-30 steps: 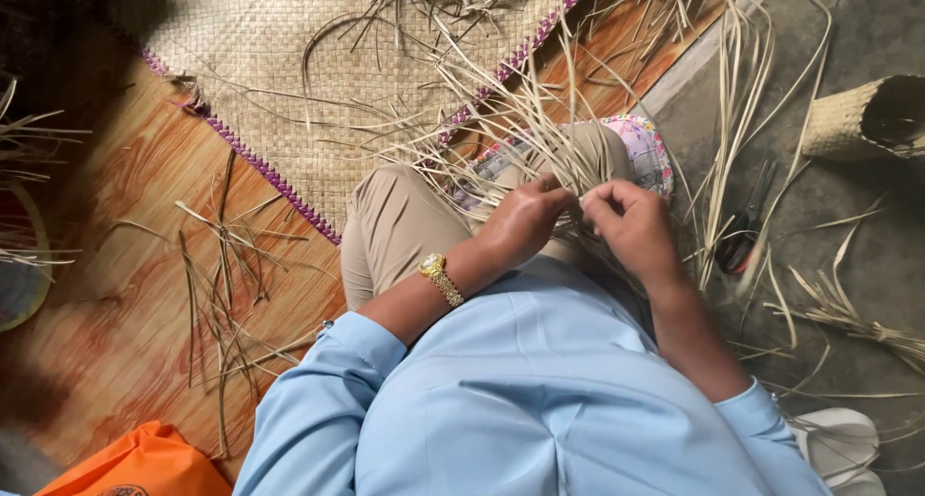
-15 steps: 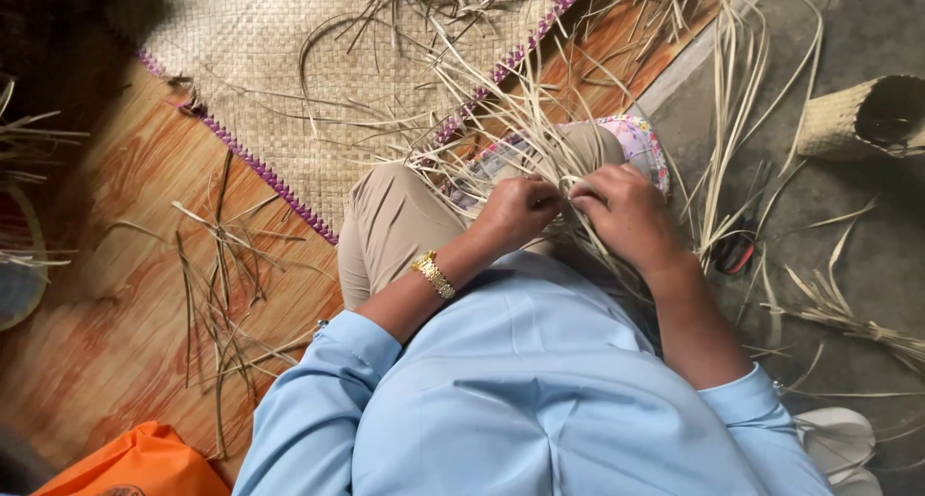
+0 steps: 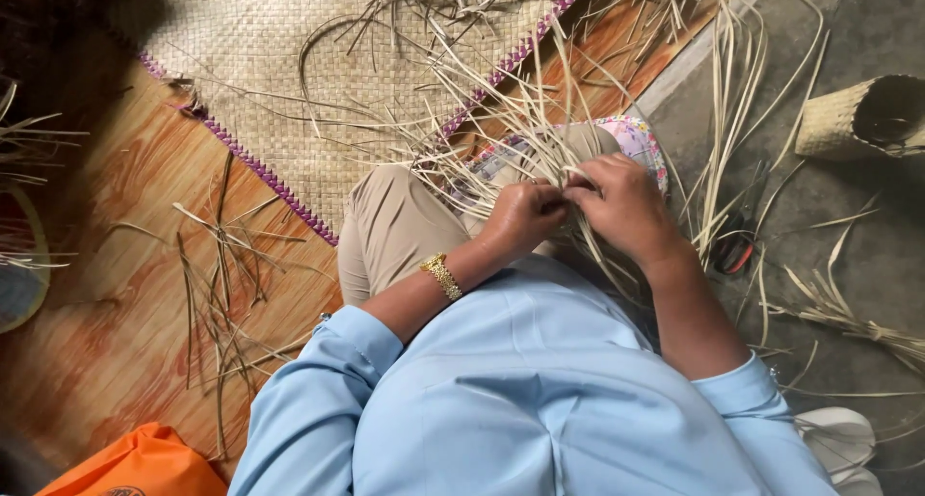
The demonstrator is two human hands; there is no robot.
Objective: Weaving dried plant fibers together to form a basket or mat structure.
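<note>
I sit on the floor with a bundle of pale dry straw strips [image 3: 540, 110] fanning out over my knees. My left hand [image 3: 520, 216], with a gold bracelet [image 3: 441, 276] on its wrist, pinches strips at the middle of the bundle. My right hand [image 3: 624, 207] meets it fingertip to fingertip, closed on the same strips. Both hands rest above my beige trouser knee [image 3: 390, 226] and a flowered cloth [image 3: 636, 137]. My light blue shirt [image 3: 540, 400] fills the foreground and hides what lies beneath my arms.
A woven mat with a purple edge [image 3: 279, 53] lies ahead on the wooden floor [image 3: 116, 294]. Loose strips [image 3: 217, 294] scatter to the left. A small woven basket [image 3: 862, 118] lies at right on grey concrete, an orange bag [image 3: 140, 462] at lower left.
My hands have drawn closer together and shifted a little toward the left over my knee, working the strips between the fingertips.
</note>
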